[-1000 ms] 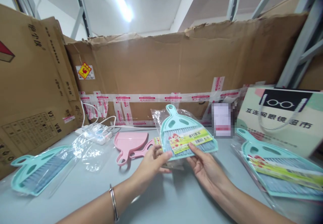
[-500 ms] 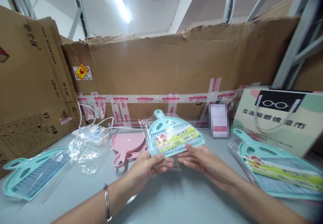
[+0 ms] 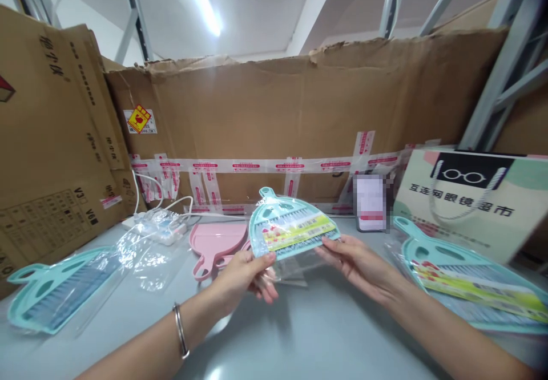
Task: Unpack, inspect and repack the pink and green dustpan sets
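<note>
Both my hands hold a turquoise dustpan and brush set [image 3: 295, 229] in a clear plastic bag, with a yellow-green label across its bristles. My left hand [image 3: 246, 274] pinches its lower left corner, thumb on top and fingers beneath. At the lower right edge, my right hand [image 3: 357, 263] grips the set between thumb and fingers. Loose bag film hangs below it. Just behind my left hand lies a pink dustpan [image 3: 218, 241] on the grey table. Another bagged turquoise set [image 3: 466, 277] rests to the right, and one more turquoise dustpan with a brush [image 3: 64, 288] lies at the left.
A power strip [image 3: 165, 229] with white cables and crumpled plastic film [image 3: 149, 266] lie at the back left. A phone [image 3: 371, 203] leans near the back, beside a paper gift bag [image 3: 471, 197]. Large cardboard boxes [image 3: 274, 112] wall the table's back and left.
The bagged set has shifted slightly left and tilts more. My right hand has moved to its right corner, while my left hand has dropped a little and its fingers curl more underneath.
</note>
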Available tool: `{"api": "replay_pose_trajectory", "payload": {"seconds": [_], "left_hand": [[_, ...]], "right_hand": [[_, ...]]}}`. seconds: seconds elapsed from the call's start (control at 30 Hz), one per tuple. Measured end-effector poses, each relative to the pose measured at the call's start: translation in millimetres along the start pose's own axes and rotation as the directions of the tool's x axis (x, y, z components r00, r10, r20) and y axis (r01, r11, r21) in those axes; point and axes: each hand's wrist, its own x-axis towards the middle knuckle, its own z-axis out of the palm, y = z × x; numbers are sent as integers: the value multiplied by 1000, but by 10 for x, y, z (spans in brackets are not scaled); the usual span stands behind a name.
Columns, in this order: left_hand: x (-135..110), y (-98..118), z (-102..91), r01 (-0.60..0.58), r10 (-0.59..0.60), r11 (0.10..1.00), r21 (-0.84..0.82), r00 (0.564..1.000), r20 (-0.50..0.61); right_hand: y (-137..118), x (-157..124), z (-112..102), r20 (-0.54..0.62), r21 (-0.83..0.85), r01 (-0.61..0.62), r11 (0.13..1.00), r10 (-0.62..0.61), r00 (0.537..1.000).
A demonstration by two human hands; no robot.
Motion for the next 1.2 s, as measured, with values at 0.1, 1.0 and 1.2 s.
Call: {"api": "replay_pose_trajectory", "payload": {"seconds": [0.1,1.0,1.2], "left_hand": [[-15,29,-14,-39,36,987,158,999,24],[39,-186,90,-434,443,895,101,892,-94],[-26,-169,138,-472,482,858,201,876,-3]], "right_hand": [[73,64,-39,-123,80,22,997,-12,992],[105,-77,129,-125,44,16,999,-11,992],[176,-20,72,-219,20,17,1000,-13,976]]}}
